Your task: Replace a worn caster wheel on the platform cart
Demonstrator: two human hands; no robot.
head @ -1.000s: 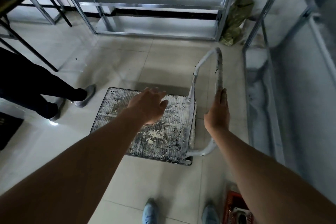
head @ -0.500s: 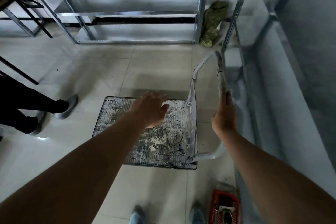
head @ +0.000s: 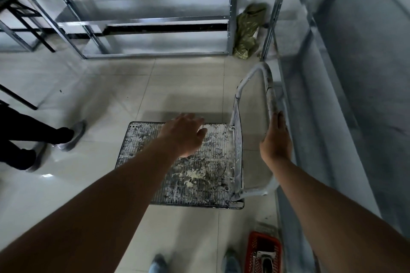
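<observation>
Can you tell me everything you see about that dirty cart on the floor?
The platform cart sits flat on the pale floor tiles. Its ribbed rectangular deck looks dark, smeared with whitish dried splatter. A pale tube handle, also stained, stands up from its right side. The right hand grips that handle; the left hand hovers open above the deck. Its wheels are hidden underneath.

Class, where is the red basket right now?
In the head view, the red basket sits on the floor at bottom right, beside the person's right shoe, nearer than the cart.

pale tiled floor carries the platform cart and a red basket.
</observation>
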